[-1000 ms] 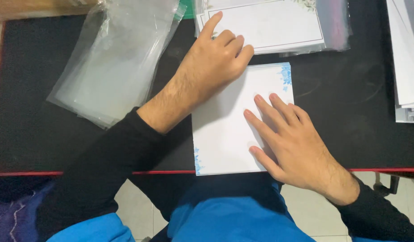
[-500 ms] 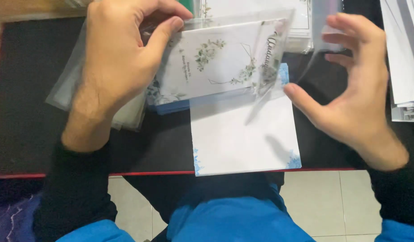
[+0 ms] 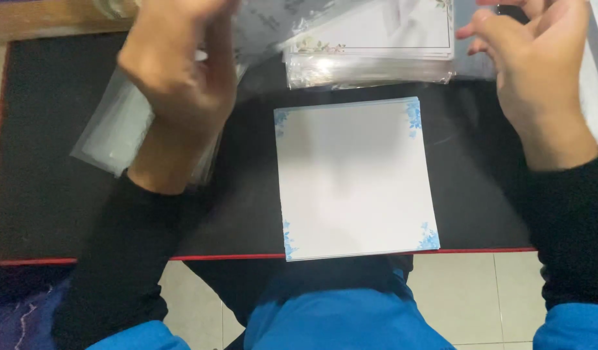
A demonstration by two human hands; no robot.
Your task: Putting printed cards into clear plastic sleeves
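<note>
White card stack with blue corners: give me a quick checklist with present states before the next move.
1. White card stack lies flat on the black mat: ok.
2. Stack free of both hands: ok.
3. Left hand grip on the clear sleeve: cannot tell, blurred.
4. Right hand raised, fingers spread, holding nothing visible: ok.
5. Sleeved cards piled beyond the stack, apart from it: ok.
</note>
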